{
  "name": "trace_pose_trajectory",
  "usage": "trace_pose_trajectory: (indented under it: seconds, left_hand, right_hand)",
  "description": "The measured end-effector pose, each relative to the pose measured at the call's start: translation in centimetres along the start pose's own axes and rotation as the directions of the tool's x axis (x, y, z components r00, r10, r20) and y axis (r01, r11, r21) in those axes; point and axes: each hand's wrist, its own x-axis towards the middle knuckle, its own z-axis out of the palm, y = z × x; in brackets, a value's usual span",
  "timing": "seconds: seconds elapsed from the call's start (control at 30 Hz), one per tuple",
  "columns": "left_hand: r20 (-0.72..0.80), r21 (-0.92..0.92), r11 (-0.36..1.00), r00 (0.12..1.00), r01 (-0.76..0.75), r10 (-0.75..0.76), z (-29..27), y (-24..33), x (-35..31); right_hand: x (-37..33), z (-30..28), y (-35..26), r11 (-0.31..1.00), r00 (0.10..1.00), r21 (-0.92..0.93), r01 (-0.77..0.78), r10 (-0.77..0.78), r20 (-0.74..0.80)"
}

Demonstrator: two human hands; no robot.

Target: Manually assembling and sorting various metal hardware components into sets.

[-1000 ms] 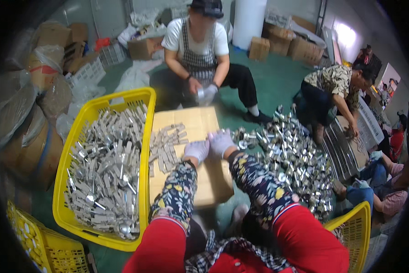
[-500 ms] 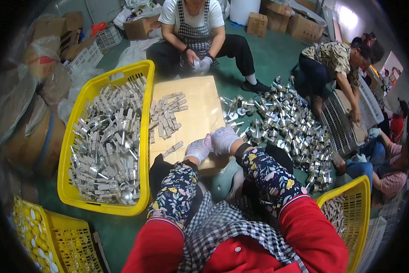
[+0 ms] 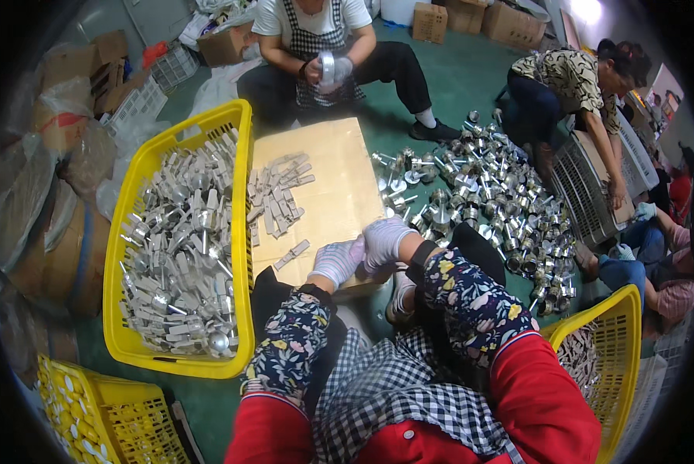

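My left hand (image 3: 336,261) and my right hand (image 3: 386,243), both in striped gloves, meet at the near right corner of a cardboard box (image 3: 335,174). Their fingers are curled in; anything held between them is hidden. One flat grey handle-like piece (image 3: 291,254) lies close to my left hand on the box. Beyond it, several similar grey pieces (image 3: 280,203) form a loose heap along the box's left side. A large yellow basket (image 3: 178,366) stands against that side, filled with metal parts that have grey flat handles (image 3: 181,255).
Shiny metal cup-shaped parts with stems (image 3: 478,201) are piled on the green floor to the right. Opposite sits a person in a checked apron (image 3: 316,46); another bends over a grey crate (image 3: 583,201). More yellow baskets stand lower left (image 3: 142,421) and lower right (image 3: 617,371).
My hands stay together near the corner, with a slight change of angle. The person opposite now holds up a round, shiny metal piece. The whole view has shifted a little.
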Motion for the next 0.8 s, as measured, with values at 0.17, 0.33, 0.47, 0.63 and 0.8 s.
trace_pose_trajectory:
  seconds: [0.17, 0.33, 0.47, 0.63, 0.8]
  left_hand:
    - [0.114, -0.042, 0.999, 0.993, 0.011, -0.007, -1.3, 0.2, 0.6]
    - [0.256, -0.057, 0.996, 0.965, 0.064, -0.047, -0.9, -0.8, 1.6]
    - [0.257, -0.081, 0.994, 0.965, 0.067, -0.044, -0.5, -1.2, 1.9]
    - [0.188, -0.119, 0.992, 0.982, 0.038, -0.015, -0.8, -1.0, 1.3]
    - [0.199, -0.143, 0.988, 0.98, 0.059, -0.029, -0.9, -0.9, 1.1]
  right_hand:
    - [0.9, 0.8, 0.6, 0.997, 1.0, 0.072, 0.003, -0.002, -0.014]
    - [1.5, 1.9, 1.3, 0.993, 0.984, 0.093, 0.071, -0.054, -0.17]
    - [1.9, 1.9, 1.3, 0.995, 0.995, 0.089, 0.045, -0.036, -0.097]
    - [1.6, 1.6, 1.0, 0.995, 0.997, 0.089, 0.036, -0.03, -0.072]
    - [1.3, 1.8, 1.1, 0.995, 0.993, 0.089, 0.049, -0.039, -0.114]
